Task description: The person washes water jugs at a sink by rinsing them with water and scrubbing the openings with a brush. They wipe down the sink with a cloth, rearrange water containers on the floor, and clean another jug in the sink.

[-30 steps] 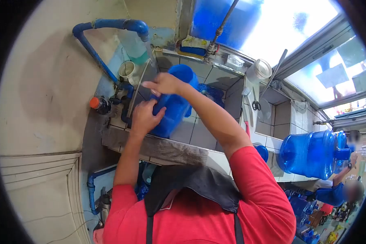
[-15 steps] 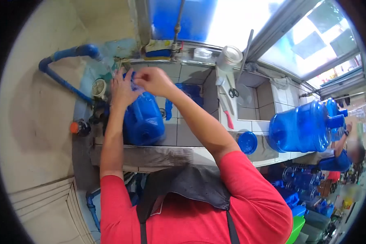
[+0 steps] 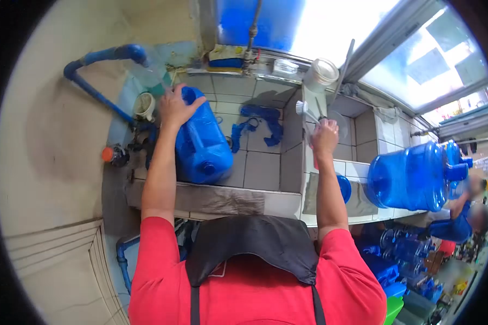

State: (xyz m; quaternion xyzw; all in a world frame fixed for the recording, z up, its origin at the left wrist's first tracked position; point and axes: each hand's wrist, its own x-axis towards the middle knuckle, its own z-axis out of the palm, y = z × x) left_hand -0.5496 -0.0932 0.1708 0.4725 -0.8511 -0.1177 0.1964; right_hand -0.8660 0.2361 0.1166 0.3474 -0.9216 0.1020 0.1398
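Head view: left hand [image 3: 177, 108] grips top end of blue jug [image 3: 206, 143], thumb one side, fingers other. Jug sits at left end of tiled basin [image 3: 263, 168]; lens curve makes tilt hard to call. Right hand [image 3: 325, 138] is over ledge right of basin, fingers curled down beside red-handled knife [image 3: 315, 158], near white brush [image 3: 301, 108]; can't tell whether it grasps anything, fingertips hidden. Judgement on doing it well: firm left hold steadies jug; right should take tools by handle only, clear of blade. Loose blue strips [image 3: 274, 132] on basin floor could snag.
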